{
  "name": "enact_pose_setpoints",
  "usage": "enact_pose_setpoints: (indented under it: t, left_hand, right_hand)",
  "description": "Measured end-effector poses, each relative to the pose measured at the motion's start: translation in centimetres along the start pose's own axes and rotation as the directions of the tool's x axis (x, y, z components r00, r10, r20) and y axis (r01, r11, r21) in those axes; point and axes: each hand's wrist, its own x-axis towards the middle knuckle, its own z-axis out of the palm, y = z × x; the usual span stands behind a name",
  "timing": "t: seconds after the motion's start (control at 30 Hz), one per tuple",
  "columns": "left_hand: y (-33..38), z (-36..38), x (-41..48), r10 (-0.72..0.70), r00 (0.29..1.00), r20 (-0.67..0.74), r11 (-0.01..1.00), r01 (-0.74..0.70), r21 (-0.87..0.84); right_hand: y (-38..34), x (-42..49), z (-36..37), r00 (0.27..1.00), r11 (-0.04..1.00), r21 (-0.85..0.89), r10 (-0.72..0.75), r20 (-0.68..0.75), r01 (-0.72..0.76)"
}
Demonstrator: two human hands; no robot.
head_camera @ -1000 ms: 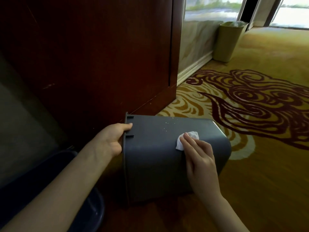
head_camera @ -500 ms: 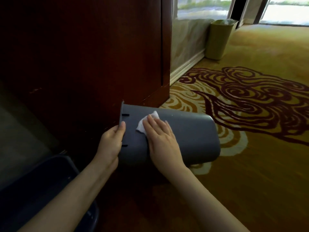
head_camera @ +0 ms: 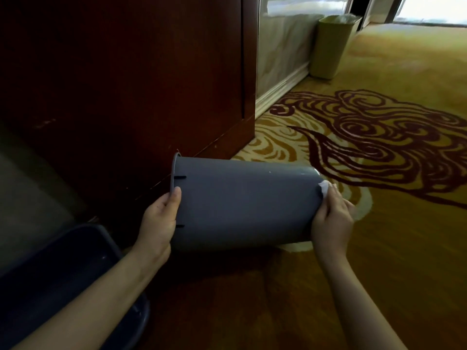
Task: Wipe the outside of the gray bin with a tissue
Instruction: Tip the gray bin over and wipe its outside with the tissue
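While tipped on its side above the patterned carpet [head_camera: 379, 236], gray bin [head_camera: 242, 205] sits held between both hands, rim end toward dark wood panel [head_camera: 126, 84], base end pointing right. Looks lifted or only lightly resting; contact with floor not clear.

Left hand [head_camera: 159, 223] clamped on rim edge, thumb on outer wall, fingers curled out of sight, presumably hooked inside the mouth. Right hand [head_camera: 331, 223] cupped over base corner, fingers closed around tissue [head_camera: 324, 186], pressing it to the wall where side meets base. Only a small white tuft showing past the fingers.

Judged status: mid-wipe, stroke at the base end of the side wall. Underside and far side not visible, likely not yet covered.

Risks from here:
- Tissue small and bunched, so could slip out at the rounded corner, leaving bare fingers rubbing plastic.
- Smooth tapered wall plus one-sided rim grip, so bin could rotate or drop if right hand pushes hard at the far end.
- Rim close to wood panel; a shove leftward could knock it.
- Thin tissue could tear or shed lint; pale specks visible on wall.
- Dark tub [head_camera: 63, 274] under left forearm: elbow snag possible when rotating bin.
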Motion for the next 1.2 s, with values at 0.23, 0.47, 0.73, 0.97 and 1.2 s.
enact_pose_setpoints:
  t: [0.23,0.47,0.73,0.97,1.2]
  left_hand:
    - [-0.8,-0.5,-0.8,-0.028,1.0,-0.003,1.0,0.028,-0.008]
    - [-1.4,-1.1,-1.2,-0.051,0.999,0.013,0.999,0.052,-0.018]
    - [-1.3,-0.5,-1.0,-0.082,0.996,-0.019,0.996,0.081,-0.048]
    - [-0.2,-0.9,-0.5,-0.15,0.987,0.061,0.988,0.152,-0.037]
    - [5.1,-1.1,2.7,-0.27,0.961,0.063,0.957,0.261,0.125]
  right_hand:
    - [-10.2,-3.1,2.8,0.871,0.888,0.15,-0.457,0.178,0.435]
    - [-11.6,-3.1,6.2,0.705,0.794,-0.031,-0.521,0.481,0.607]
    - [-2.7,2.3,0.4,0.951,0.916,-0.309,-0.182,0.251,0.257]
    - [-0.7,3.3,-0.4,0.978,0.99,-0.117,-0.058,0.2,0.082]
    - [0.4,0.9,-1.4,0.984,0.995,-0.069,-0.058,0.168,0.071]
